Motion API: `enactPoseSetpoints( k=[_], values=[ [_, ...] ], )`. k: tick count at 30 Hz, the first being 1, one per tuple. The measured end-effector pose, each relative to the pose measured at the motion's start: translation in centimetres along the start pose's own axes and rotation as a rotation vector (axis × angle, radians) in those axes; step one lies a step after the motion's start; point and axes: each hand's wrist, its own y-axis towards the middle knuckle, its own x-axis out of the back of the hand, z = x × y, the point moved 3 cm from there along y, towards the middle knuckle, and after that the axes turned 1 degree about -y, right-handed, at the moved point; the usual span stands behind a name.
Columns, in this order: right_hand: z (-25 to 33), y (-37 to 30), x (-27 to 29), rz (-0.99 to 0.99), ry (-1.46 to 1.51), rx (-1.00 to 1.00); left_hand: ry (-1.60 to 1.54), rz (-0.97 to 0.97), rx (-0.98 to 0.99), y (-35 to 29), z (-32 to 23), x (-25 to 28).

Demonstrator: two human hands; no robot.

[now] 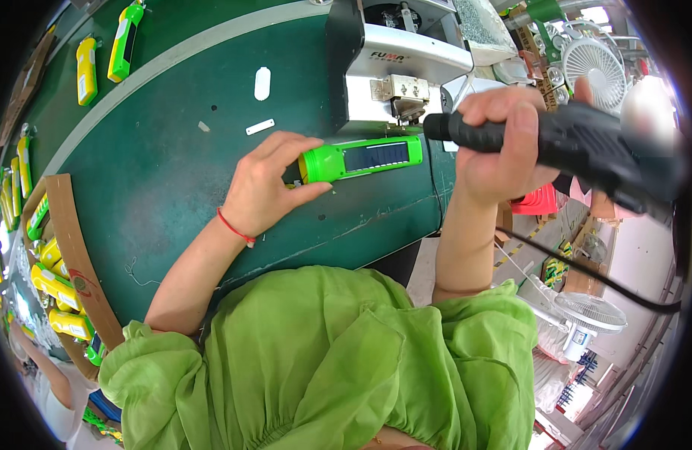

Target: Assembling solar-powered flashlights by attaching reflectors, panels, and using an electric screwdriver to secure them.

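Note:
A bright green flashlight (331, 164) with a dark solar panel on its side lies on the green table. My left hand (265, 178), a red string around its wrist, grips the wide head end between thumb and fingers. Raised at the right, my right hand (505, 142) is wrapped around a black corded power tool (586, 142) that looks like an electric screwdriver. The tool's narrow end points left, above the far end of the flashlight; I cannot make out a bit. A small white strip (260, 127) and a white oval plate (262, 83) lie beyond my left hand.
A grey and black machine (413, 56) stands at the table's back. At left, a cardboard box (76, 255) holds several yellow and green flashlights. More flashlights (125, 41) lie beyond a pale curved strip (173, 56). The tool's black cable (586, 266) hangs at right, near white fans (590, 311).

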Motion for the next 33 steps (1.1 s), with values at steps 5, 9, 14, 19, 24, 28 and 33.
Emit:
enactPoseSetpoints(
  k=[5,9,14,19,24,28,33],
  values=[
    [-2.0,0.9,-0.5,0.138,-0.039,0.107,0.058,-0.042,-0.016,-0.2,-0.3,-0.1],
    [-2.5,0.3,-1.2,0.156,0.007,0.036,0.086,-0.037,0.016,-0.4,-0.3,-0.5],
    [-2.7,1.0,-1.2,0.214,-0.004,-0.045,0.076,-0.003,0.011,0.6,-0.1,-0.9],
    [-0.1,0.6,-1.3,0.163,-0.059,0.046,0.094,-0.012,0.005,0.6,-0.1,-1.3],
    [-0.1,2.0,-1.4,0.23,-0.109,0.08,0.061,0.008,0.014,0.7,-0.1,-1.1],
    [-1.9,0.9,-0.1,0.127,0.0,0.064,0.093,-0.013,-0.009,0.7,0.2,-1.3],
    [-1.9,0.7,-0.5,0.153,-0.061,0.092,0.09,-0.017,-0.014,0.5,0.4,-1.4]
  ],
)
